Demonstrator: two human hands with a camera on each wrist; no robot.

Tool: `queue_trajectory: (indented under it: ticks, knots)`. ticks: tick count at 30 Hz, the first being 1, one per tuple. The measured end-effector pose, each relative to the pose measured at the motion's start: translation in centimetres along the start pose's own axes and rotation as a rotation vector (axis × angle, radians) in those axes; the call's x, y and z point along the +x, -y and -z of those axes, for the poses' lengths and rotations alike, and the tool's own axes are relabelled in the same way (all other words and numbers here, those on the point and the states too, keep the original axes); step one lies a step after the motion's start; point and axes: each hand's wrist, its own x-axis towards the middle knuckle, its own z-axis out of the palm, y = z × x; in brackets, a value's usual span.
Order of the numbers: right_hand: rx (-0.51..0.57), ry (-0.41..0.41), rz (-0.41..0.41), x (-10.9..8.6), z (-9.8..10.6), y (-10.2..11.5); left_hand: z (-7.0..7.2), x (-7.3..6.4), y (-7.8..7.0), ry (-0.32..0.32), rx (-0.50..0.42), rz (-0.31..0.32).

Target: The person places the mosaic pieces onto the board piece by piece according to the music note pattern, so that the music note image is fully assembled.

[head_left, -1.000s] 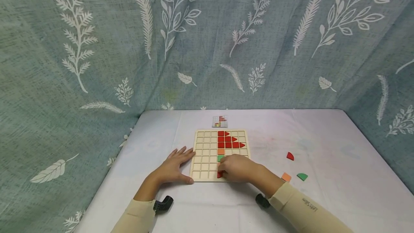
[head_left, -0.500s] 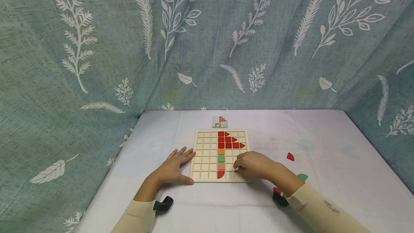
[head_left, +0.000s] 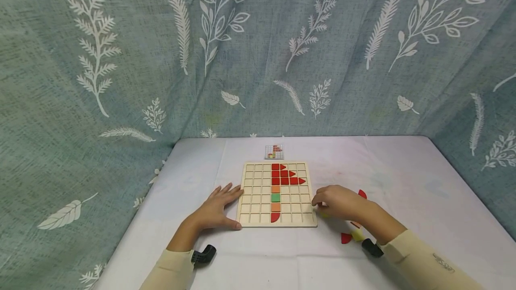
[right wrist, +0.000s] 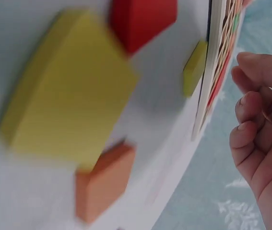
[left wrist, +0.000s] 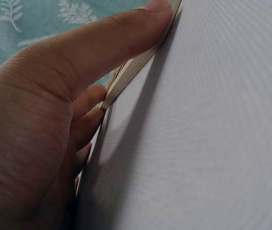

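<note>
A pale wooden grid board lies on the table. Red squares and pointed pieces fill cells in its upper rows, and below them runs a column of an orange, a green and an orange square, ending in a red rounded piece. My left hand rests with spread fingers at the board's left edge; in the left wrist view the thumb touches the wooden rim. Just off the board's right side hovers my right hand, fingers loosely bent and holding nothing. Under it is a small yellow piece.
Loose pieces lie right of the board: a red quarter-round, a yellow piece, an orange piece and another red one, partly behind the right arm. A small pattern card sits behind the board.
My right hand has moved right, from the red rounded piece in the bottom row to beyond the board's edge. That piece stays on the board. My left hand has not moved.
</note>
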Motion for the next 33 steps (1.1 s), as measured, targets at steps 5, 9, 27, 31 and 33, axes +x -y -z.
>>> queue_trajectory:
  ticks: [5,9,27,31,33]
  knots:
    - [0.005,0.003,-0.050,-1.7,0.6,-1.0,0.0,0.0,0.0,0.007,0.006,0.003]
    - [0.002,0.021,-0.108,-2.9,0.8,-1.7,0.1,0.0,0.0,0.007,0.019,-0.003]
    - [0.035,0.025,-0.239,-6.6,0.7,-3.0,0.1,0.0,0.0,-0.005,0.013,-0.005]
    - [0.060,0.011,-0.213,-7.0,0.6,-3.1,0.0,0.0,0.1,-0.002,0.010,-0.002]
    - [0.081,0.006,-0.209,-7.2,0.5,-3.0,-0.1,-0.1,0.1,-0.003,0.010,-0.001]
